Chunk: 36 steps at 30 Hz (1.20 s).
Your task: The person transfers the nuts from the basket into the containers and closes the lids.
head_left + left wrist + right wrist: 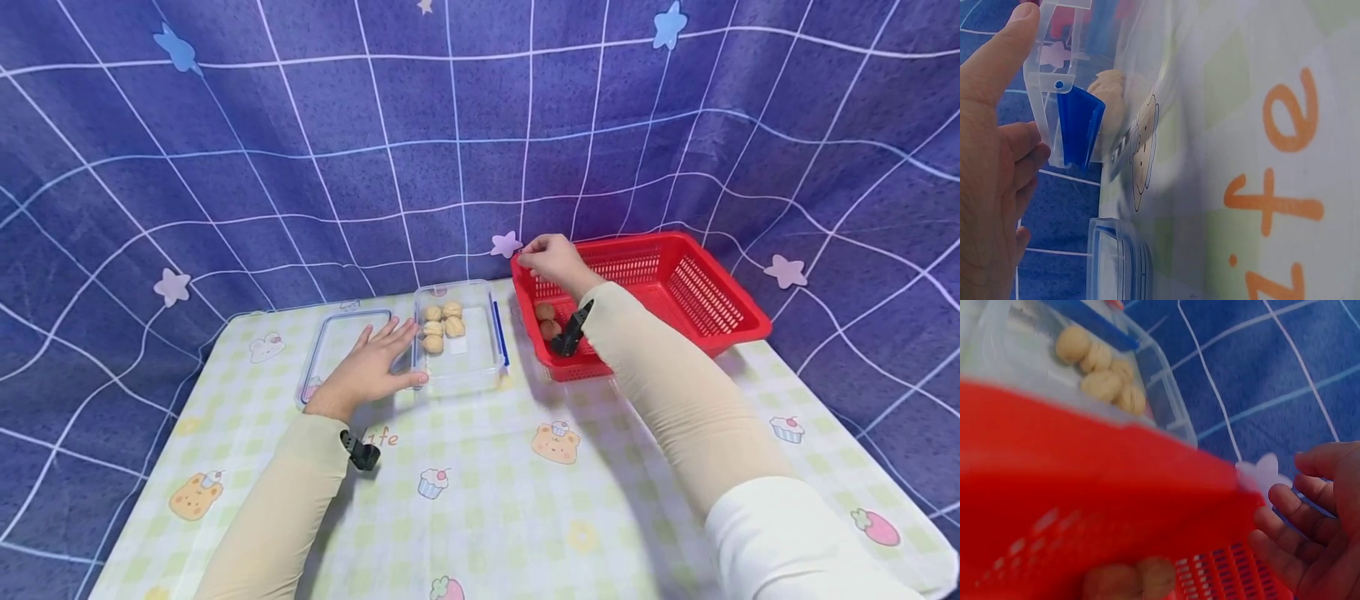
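Hands | left hand [372, 367] lying flat, fingers spread, touching clear box [480, 367] | right hand [553, 261] hovering loosely curled, holding nothing, over red basket [720, 287] corner | walnuts [549, 320] sitting just below it | risk: bumping basket, nuts rolling.

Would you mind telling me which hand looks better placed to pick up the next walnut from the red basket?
The right hand, probably: it hovers at the red basket's near corner, just above the two walnuts inside. The left hand rests flat against the clear container, steadying it.
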### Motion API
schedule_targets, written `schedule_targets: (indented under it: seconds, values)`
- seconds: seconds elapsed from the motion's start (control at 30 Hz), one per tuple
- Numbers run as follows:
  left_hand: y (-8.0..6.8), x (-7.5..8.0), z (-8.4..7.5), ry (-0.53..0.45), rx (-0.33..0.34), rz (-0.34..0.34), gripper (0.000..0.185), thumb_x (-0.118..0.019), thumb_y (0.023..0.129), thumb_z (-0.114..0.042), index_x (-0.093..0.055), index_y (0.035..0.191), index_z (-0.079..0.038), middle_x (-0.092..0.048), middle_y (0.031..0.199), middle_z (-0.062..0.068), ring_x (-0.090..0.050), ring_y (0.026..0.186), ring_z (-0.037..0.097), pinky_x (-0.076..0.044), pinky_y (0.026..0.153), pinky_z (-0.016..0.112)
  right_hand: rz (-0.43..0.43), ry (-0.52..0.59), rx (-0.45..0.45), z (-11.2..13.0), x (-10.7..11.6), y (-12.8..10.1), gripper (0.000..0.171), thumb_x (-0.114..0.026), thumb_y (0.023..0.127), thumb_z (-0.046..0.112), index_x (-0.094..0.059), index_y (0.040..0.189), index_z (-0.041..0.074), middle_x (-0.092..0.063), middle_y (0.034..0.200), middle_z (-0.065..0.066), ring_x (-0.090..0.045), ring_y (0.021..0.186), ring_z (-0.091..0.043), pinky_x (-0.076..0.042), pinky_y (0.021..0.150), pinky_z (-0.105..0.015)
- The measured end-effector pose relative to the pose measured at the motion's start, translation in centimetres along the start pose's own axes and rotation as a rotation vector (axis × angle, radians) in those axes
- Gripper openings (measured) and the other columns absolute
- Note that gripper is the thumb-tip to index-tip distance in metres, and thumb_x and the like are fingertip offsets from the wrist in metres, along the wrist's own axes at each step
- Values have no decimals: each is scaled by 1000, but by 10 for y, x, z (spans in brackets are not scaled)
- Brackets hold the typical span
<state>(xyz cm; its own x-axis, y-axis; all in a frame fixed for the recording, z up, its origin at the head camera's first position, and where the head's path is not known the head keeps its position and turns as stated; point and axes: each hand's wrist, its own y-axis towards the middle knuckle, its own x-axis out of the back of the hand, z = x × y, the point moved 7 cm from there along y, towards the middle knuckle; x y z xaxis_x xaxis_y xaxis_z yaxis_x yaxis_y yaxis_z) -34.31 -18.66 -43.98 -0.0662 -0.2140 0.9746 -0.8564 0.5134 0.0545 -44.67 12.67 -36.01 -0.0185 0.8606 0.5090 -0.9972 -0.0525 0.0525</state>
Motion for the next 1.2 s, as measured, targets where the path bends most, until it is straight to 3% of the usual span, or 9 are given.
schedule_targets:
  seconds: [0.33, 0.5, 0.67, 0.77, 0.93, 1.13, 1.2]
  values:
    - [0, -1, 1, -7, 1, -1, 98, -56, 91, -71, -18, 163, -17, -21, 168, 5, -5, 156, 23, 4, 124, 56, 80, 2, -40, -37, 7, 9, 28, -70, 93, 13, -68, 117, -3, -67, 100, -14, -64, 87, -23, -55, 69, -24]
    - [0, -2, 3, -13, 3, -2, 98, -56, 91, -70, -18, 163, -17, -20, 168, 5, -4, 156, 23, 6, 124, 54, 138, -33, -58, -51, 3, 10, 33, -70, 93, 13, -68, 122, -3, -68, 99, -17, -64, 90, -27, -57, 82, -37]
    - [0, -1, 1, -14, 1, -1, 97, -56, 91, -70, -19, 163, -16, -21, 168, 5, -4, 156, 23, 7, 124, 54, 200, -56, -71, -58, -1, 11, 36, -70, 92, 11, -66, 125, -5, -69, 101, -13, -62, 87, -17, -54, 96, -45]
    - [0, 0, 0, -11, -1, 3, 97, -56, 91, -70, -19, 163, -16, -21, 168, 5, -6, 156, 26, 6, 124, 55, 219, -51, -83, -63, 1, 12, 38, -70, 92, 8, -64, 127, -7, -69, 93, -9, -62, 82, -15, -55, 93, -44]
    - [0, -1, -1, -9, -2, 11, 97, -55, 92, -70, -18, 163, -16, -20, 168, 5, -5, 156, 25, 6, 123, 55, 261, -32, -118, -70, 3, 13, 43, -68, 93, 6, -59, 132, -9, -62, 77, -3, -58, 68, -12, -56, 72, -36]
    - [-1, 0, 0, -4, -1, 10, 96, -56, 91, -70, -18, 163, -17, -20, 168, 5, -4, 156, 24, 7, 124, 54, 345, -24, -126, -83, -4, 22, 51, -79, 85, 11, -62, 131, -2, -67, 95, -8, -60, 74, -17, -57, 68, -37]
    - [-1, -1, 0, -7, -1, 7, 96, -56, 91, -70, -18, 163, -17, -20, 168, 4, -4, 156, 23, 7, 124, 54, 387, -24, -142, -90, -7, 25, 55, -81, 83, 12, -61, 133, 1, -68, 104, -11, -61, 81, -18, -58, 73, -41]
